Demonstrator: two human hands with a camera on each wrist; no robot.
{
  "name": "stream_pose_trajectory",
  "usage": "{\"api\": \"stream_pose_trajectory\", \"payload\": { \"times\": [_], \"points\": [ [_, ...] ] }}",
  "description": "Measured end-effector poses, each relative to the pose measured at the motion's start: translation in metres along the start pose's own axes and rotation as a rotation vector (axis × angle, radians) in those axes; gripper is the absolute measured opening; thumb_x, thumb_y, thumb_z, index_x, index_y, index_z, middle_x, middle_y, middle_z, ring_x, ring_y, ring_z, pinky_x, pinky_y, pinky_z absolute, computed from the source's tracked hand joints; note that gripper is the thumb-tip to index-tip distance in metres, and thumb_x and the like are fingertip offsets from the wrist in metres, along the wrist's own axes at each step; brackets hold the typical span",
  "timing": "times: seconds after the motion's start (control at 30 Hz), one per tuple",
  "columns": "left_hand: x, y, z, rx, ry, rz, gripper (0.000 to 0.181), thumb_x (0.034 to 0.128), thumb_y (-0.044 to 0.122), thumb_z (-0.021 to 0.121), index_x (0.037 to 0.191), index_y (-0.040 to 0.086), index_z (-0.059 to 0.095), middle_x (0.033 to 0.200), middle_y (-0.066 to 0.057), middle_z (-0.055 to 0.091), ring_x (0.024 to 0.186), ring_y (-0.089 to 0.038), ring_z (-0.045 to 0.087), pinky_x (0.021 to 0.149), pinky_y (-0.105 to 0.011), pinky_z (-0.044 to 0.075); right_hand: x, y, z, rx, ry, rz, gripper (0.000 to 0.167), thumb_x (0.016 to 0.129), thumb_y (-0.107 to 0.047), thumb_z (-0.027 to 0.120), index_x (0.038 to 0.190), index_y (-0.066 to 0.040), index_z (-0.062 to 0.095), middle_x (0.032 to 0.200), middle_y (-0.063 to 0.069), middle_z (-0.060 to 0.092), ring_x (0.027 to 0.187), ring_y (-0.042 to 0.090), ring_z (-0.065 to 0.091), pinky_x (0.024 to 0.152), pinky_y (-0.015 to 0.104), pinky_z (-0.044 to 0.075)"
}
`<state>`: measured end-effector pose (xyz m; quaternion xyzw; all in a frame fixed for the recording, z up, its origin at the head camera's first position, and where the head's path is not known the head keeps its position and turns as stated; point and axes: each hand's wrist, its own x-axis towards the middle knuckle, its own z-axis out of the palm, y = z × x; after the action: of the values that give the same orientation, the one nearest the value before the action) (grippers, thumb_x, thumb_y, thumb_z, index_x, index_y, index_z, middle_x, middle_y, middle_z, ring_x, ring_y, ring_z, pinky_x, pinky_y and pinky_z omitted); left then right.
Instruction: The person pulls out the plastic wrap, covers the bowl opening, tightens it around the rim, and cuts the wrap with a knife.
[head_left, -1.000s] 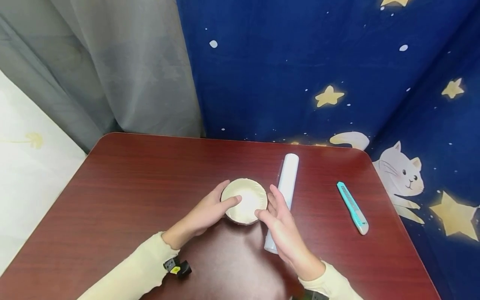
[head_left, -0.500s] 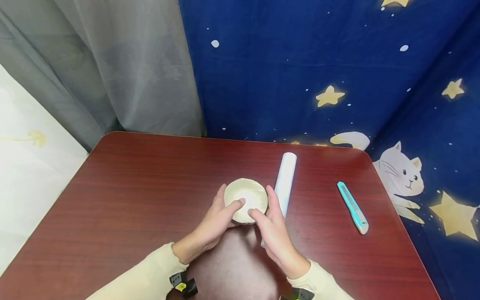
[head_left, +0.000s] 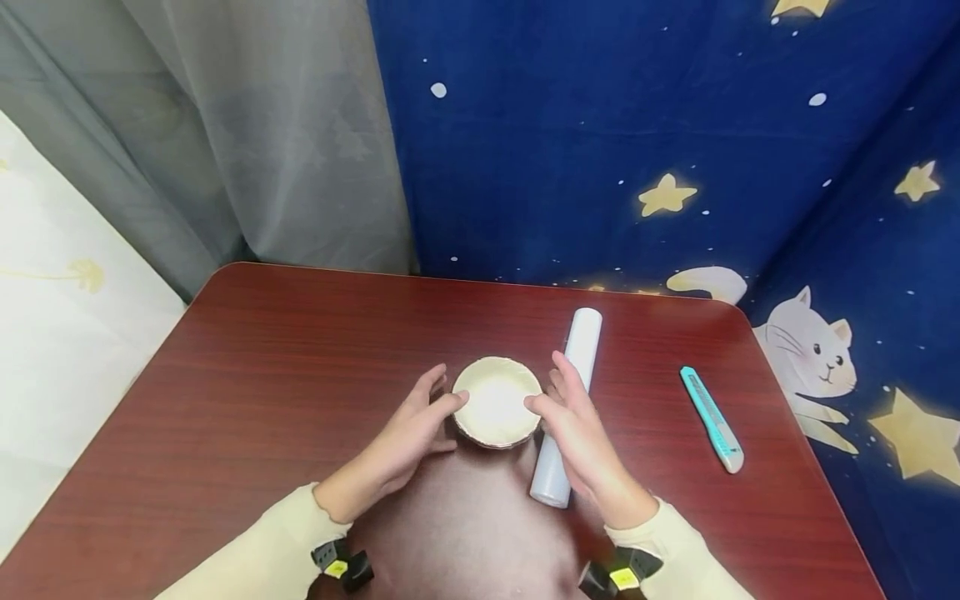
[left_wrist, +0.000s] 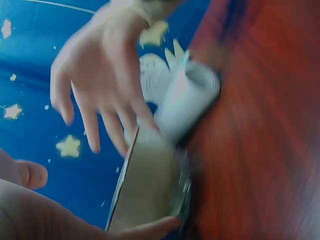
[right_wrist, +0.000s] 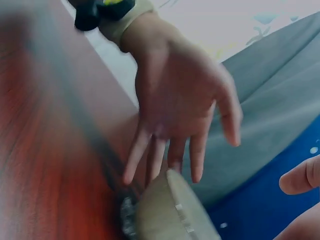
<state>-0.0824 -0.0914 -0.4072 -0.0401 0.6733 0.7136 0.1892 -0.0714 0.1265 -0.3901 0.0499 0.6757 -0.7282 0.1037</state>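
A round pale bowl sits on the table, with shiny, crinkled clear film along its side in both wrist views. At its left edge is my left hand, fingers loosely spread and thumb by the rim. My right hand stands on the other side, fingers extended and thumb tip near the right rim. Whether the fingertips touch the bowl is hard to tell. Below and behind the right hand lies a white roll, partly covered by it.
A turquoise utility knife lies on the right of the dark red wooden table. Behind the table hang a grey curtain and a blue starry curtain.
Half a second ago both thumbs lay over the bowl's top and the hands held it. Now the hands have moved apart to either side, with fingers loosened.
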Motion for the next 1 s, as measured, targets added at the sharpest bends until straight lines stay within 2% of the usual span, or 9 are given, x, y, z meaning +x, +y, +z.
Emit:
{"api": "stream_pose_trajectory", "payload": {
  "times": [0.17,0.33,0.43,0.5,0.6,0.67,0.8,0.9,1.0],
  "points": [
    [0.017,0.004,-0.004,0.037,-0.063,0.057,0.073,0.1136,0.023,0.055,0.173,-0.001,0.019,0.180,-0.024,0.017,0.161,-0.045,0.030,0.113,-0.065,0.047,-0.019,-0.008,-0.002,0.002,-0.011,-0.034,0.093,0.098,-0.007,0.061,0.176,-0.008,0.010,0.180,0.028,0.008,0.165,0.050,0.014,0.126,0.066,0.027],
    [0.025,-0.006,0.006,-0.029,-0.071,0.017,0.075,0.1150,0.034,0.051,0.174,0.003,0.017,0.175,-0.027,0.026,0.149,-0.044,0.047,0.105,-0.064,0.055,-0.024,0.002,0.008,0.061,-0.011,-0.019,0.097,0.098,-0.007,0.061,0.176,-0.008,0.004,0.179,0.030,0.004,0.164,0.049,0.015,0.121,0.066,0.035],
    [0.025,-0.013,0.014,-0.090,-0.040,0.005,0.074,0.1149,0.039,0.049,0.173,0.006,0.017,0.168,-0.029,0.036,0.135,-0.040,0.058,0.100,-0.058,0.058,-0.021,0.011,0.015,0.092,0.011,-0.022,0.096,0.098,-0.005,0.060,0.176,-0.006,0.003,0.180,0.028,0.003,0.165,0.044,0.015,0.115,0.058,0.041],
    [0.026,-0.017,0.019,-0.139,-0.011,0.009,0.071,0.1148,0.040,0.049,0.171,0.009,0.019,0.166,-0.027,0.038,0.130,-0.037,0.060,0.096,-0.057,0.059,-0.018,0.017,0.019,0.118,0.033,-0.030,0.096,0.097,-0.004,0.060,0.175,-0.005,0.005,0.181,0.025,0.004,0.159,0.041,0.027,0.104,0.045,0.047],
    [0.027,-0.021,0.026,-0.218,0.045,0.009,0.066,0.1140,0.042,0.051,0.166,0.011,0.022,0.165,-0.024,0.038,0.128,-0.036,0.060,0.092,-0.059,0.059,-0.012,0.024,0.026,0.172,0.053,-0.027,0.095,0.096,-0.003,0.058,0.174,-0.004,0.006,0.182,0.021,0.005,0.148,0.036,0.041,0.099,0.037,0.049],
    [0.027,-0.024,0.030,-0.272,0.079,0.005,0.064,0.1134,0.041,0.052,0.162,0.013,0.022,0.164,-0.023,0.037,0.128,-0.037,0.059,0.091,-0.062,0.058,-0.008,0.028,0.029,0.210,0.058,-0.011,0.094,0.095,-0.003,0.057,0.174,-0.004,0.005,0.180,0.022,0.009,0.140,0.036,0.049,0.102,0.038,0.051],
    [0.026,-0.025,0.035,-0.342,0.113,-0.002,0.062,0.1124,0.038,0.054,0.158,0.015,0.020,0.163,-0.024,0.036,0.129,-0.040,0.059,0.093,-0.072,0.055,-0.001,0.034,0.033,0.237,0.062,0.017,0.094,0.095,-0.004,0.056,0.174,-0.005,0.005,0.175,0.025,0.019,0.141,0.038,0.052,0.113,0.051,0.047],
    [0.024,-0.021,0.032,-0.283,0.110,-0.029,0.062,0.1120,0.037,0.054,0.159,0.015,0.020,0.166,-0.023,0.032,0.132,-0.043,0.057,0.096,-0.075,0.054,0.002,0.032,0.031,0.221,0.066,0.022,0.094,0.095,-0.005,0.057,0.174,-0.006,0.006,0.176,0.023,0.018,0.144,0.041,0.050,0.117,0.059,0.043],
    [0.023,-0.015,0.021,-0.121,0.100,-0.049,0.064,0.1117,0.038,0.055,0.162,0.013,0.023,0.170,-0.022,0.029,0.139,-0.045,0.053,0.100,-0.072,0.053,0.000,0.026,0.027,0.179,0.054,0.029,0.095,0.096,-0.005,0.058,0.175,-0.009,0.006,0.181,0.020,0.010,0.152,0.042,0.040,0.118,0.068,0.038]
  ]
}}
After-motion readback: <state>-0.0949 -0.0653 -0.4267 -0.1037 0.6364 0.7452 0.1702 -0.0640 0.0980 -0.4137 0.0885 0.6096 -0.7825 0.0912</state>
